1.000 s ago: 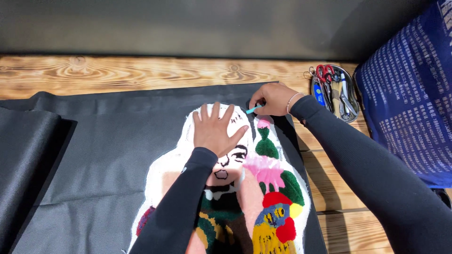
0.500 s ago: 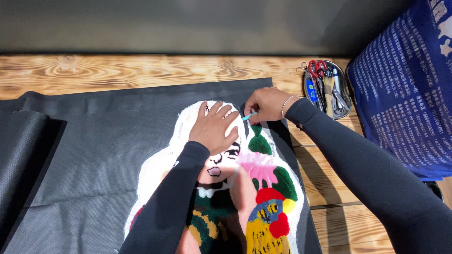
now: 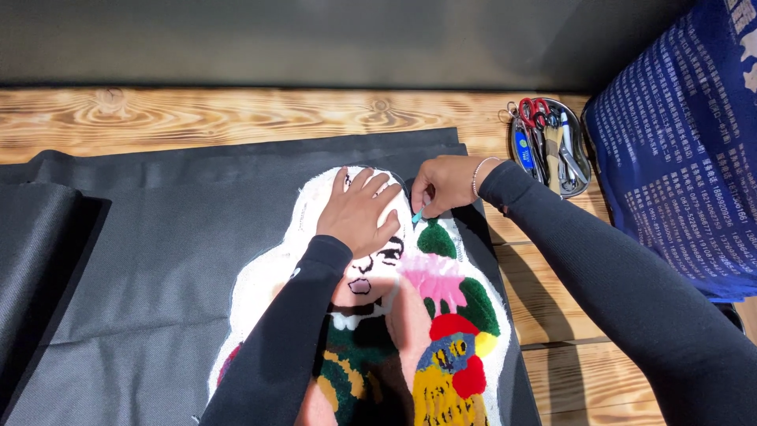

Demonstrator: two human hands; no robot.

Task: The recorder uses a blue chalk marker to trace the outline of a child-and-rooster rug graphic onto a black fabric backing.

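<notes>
Pressing tufted rug [image 3: 441, 315] (plush, colourful) flat, left hand [image 3: 361, 211].

A tufted rug [image 3: 410, 331] lies flat on black cloth, its pile up. It shows a white-haired figure with a face, a pink flower, green leaves and a parrot in red, yellow and blue. A small light-blue tool [image 3: 416, 214] stands tilted at the rug's upper right edge, its tip touching the white pile beside a green leaf.
</notes>
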